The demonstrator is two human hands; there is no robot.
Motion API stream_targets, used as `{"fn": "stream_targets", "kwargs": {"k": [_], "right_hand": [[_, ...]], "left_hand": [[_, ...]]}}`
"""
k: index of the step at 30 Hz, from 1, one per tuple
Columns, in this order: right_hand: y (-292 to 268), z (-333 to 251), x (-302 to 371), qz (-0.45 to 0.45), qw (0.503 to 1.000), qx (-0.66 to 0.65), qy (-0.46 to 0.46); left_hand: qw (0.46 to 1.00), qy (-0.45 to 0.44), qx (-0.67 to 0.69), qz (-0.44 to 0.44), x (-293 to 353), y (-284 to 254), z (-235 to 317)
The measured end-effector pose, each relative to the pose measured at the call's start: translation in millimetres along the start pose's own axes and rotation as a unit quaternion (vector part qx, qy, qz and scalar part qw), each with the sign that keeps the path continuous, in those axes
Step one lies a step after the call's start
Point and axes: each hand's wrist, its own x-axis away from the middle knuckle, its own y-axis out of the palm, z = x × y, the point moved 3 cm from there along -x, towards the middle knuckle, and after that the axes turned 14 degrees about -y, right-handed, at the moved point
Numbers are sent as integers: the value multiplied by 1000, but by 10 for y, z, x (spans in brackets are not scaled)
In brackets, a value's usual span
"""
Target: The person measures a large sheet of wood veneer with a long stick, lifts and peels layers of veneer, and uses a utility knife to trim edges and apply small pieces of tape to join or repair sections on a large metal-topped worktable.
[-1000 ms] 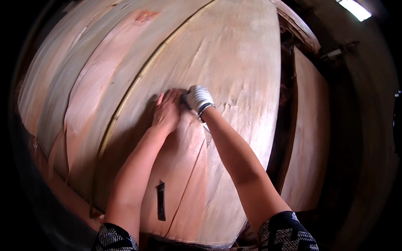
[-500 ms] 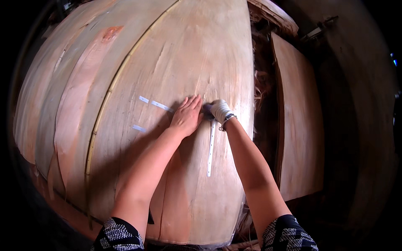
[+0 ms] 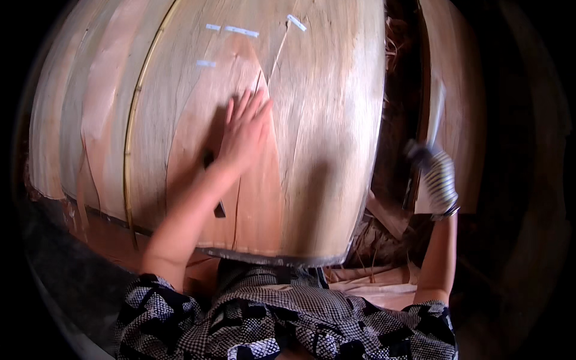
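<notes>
My left hand (image 3: 245, 129) lies flat with fingers spread on a pinkish pointed piece of wood veneer (image 3: 264, 198), beside a dark split line in the pale veneer sheet (image 3: 330, 114). A slim black tool (image 3: 219, 209) is partly hidden under my left forearm. Off the sheet's right edge, my right hand (image 3: 441, 180), in a striped whitish glove, is raised and closed. A pale strip of tape (image 3: 440, 111), blurred by motion, sticks up from its fingers. Something dark at those fingertips is too smeared to name. A short white tape piece (image 3: 296, 23) sits across the top of a thin gap.
More white tape pieces (image 3: 242, 31) are stuck on the sheet's far part. A thin bamboo rod (image 3: 128, 156) lies lengthwise on the left. Another veneer stack (image 3: 459, 72) stands at right, beyond a dark gap with shredded scraps (image 3: 384, 240).
My right hand has left the sheet and swung out to the right with the tape strip. My left hand has slid nearer to me. The view has shifted toward my body.
</notes>
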Motion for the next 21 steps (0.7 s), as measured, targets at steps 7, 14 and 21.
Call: {"fn": "stream_targets", "kwargs": {"k": [7, 14, 21], "right_hand": [[1505, -766, 708, -128, 956, -241, 105], [2259, -829, 284, -43, 984, -151, 78], [1843, -861, 491, 26, 982, 172, -78]], "left_hand": [[998, -58, 12, -26, 1499, 91, 173], [993, 92, -75, 2, 1564, 251, 319], [992, 103, -54, -44, 1517, 318, 303]]}}
